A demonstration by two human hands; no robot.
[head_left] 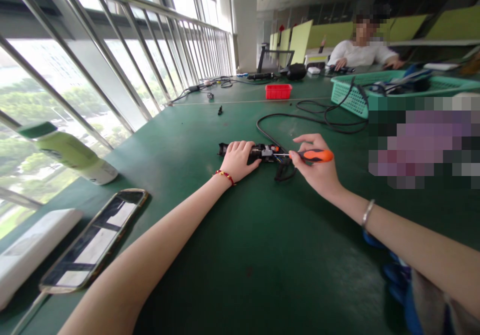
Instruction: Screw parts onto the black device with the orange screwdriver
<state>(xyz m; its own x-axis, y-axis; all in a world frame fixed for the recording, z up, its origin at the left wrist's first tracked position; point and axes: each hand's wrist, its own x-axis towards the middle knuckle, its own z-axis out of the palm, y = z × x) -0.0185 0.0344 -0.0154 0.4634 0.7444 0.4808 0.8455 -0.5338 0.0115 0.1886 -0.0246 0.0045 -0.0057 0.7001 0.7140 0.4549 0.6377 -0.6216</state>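
A small black device (pixel 264 152) with grey and metal parts lies on the green table (pixel 240 255). My left hand (pixel 238 159) is closed over its left end and pins it to the table. My right hand (pixel 313 167) grips an orange-handled screwdriver (pixel 315 155), whose thin shaft points left into the device's right end. A black cable (pixel 300 117) runs from the device in loops towards the back right.
A phone (pixel 95 240) lies at the near left beside a white box (pixel 32 247) and a tipped green-capped bottle (pixel 69 152). A red bin (pixel 278 91) and a teal basket (pixel 348 95) stand further back. Another person (pixel 362 50) sits at the far end. Railings line the left edge.
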